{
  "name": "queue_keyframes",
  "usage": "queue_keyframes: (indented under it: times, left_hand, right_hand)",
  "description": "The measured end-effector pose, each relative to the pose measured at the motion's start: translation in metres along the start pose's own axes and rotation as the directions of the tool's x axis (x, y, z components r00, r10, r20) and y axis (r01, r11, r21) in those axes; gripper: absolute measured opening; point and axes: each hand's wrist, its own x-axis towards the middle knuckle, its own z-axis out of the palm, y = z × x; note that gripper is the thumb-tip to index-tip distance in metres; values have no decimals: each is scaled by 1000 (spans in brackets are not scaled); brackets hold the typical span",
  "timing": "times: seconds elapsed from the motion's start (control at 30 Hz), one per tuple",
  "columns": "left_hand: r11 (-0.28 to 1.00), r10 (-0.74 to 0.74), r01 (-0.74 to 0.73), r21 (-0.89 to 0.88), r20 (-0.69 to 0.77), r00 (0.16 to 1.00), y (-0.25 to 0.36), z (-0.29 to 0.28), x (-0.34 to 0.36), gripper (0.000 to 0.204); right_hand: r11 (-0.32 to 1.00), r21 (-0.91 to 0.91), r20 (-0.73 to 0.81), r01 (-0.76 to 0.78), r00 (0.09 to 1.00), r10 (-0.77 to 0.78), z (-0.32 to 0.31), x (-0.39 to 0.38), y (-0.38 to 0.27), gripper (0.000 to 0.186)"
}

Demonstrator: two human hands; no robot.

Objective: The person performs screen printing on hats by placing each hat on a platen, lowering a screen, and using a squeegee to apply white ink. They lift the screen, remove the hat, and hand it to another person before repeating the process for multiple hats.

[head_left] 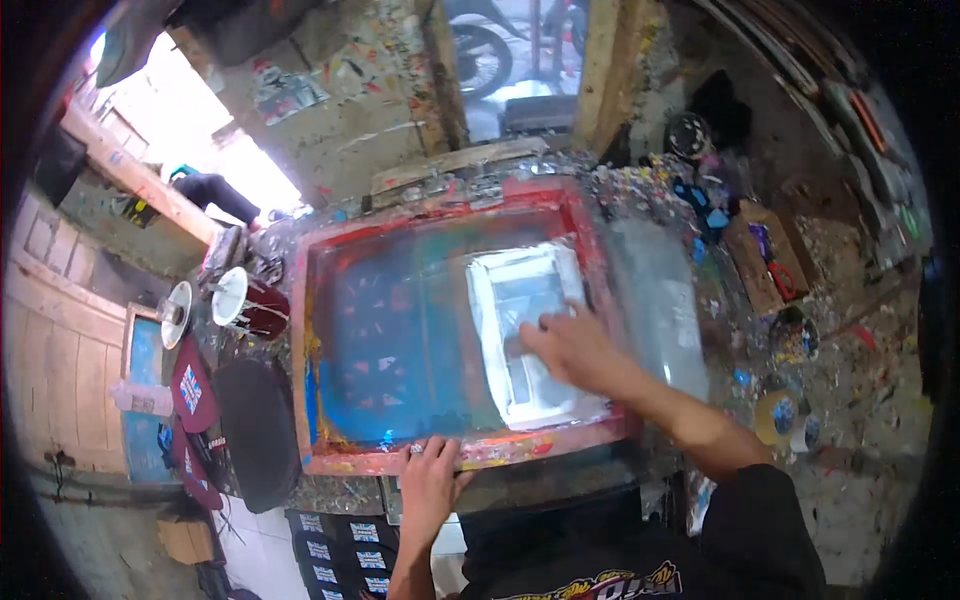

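Note:
A screen printing frame with a paint-stained reddish wooden border lies in front of me on the bench. Its mesh looks blue and green, with faint patterns on the left part. On the right part is a white smeared rectangle around a greyish window. My left hand grips the near rail, fingers curled over its top. Over the white rectangle is my right hand, its fingers bent together and slightly blurred. Whatever it may hold against the mesh is too unclear to name.
Left of the frame stand a dark red paint pot with a white rim and a black oval board. Printed black pieces lie below the near edge. To the right are tape rolls and red-handled scissors. A person's leg shows far left.

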Motion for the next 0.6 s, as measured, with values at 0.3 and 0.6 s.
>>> queue_keyframes:
  times: [0.3,0.6]
  left_hand:
    - [999,32,-30,34,-83,996,6,-15,6,46]
    - [977,185,-209,30,-596,781,28,-134,40,38]
  right_hand:
    - [992,-101,28,-75,997,79,-33,-63,-70,40]
    - [976,-177,-396,-129,917,49,-156,3,-86,53]
